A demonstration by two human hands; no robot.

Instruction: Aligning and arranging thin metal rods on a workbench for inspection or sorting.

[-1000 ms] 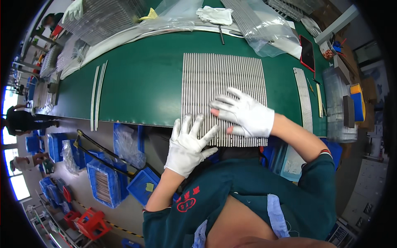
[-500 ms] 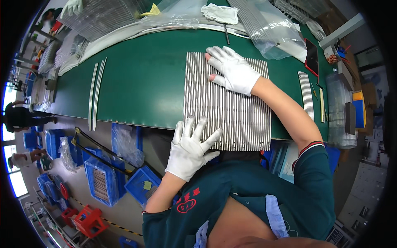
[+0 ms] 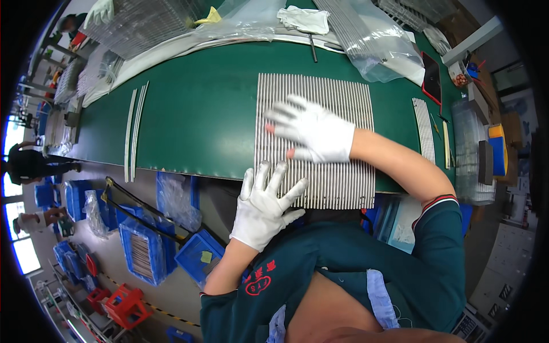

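A row of thin metal rods [image 3: 331,183] lies side by side on the green table, forming a flat sheet that overhangs the front edge. My right hand [image 3: 314,131], in a white glove with bare thumb and finger tips showing, spreads over the middle of the rods; its fingers are slightly blurred. At the near left corner of the sheet, my left hand [image 3: 263,203], also gloved, rests with fingers stretched apart against the rods. Neither hand grips anything.
Two or three loose rods [image 3: 135,131] lie at the table's left. A narrow bundle of rods [image 3: 424,130] and a red-edged phone [image 3: 432,79] are on the right. Plastic bags [image 3: 377,46], a white glove [image 3: 303,19] and a dark rod [image 3: 313,48] lie at the back. Blue crates [image 3: 146,251] stand below left.
My right hand has slid from the far part of the rods toward me and slightly left. My left hand stays at the near left corner.
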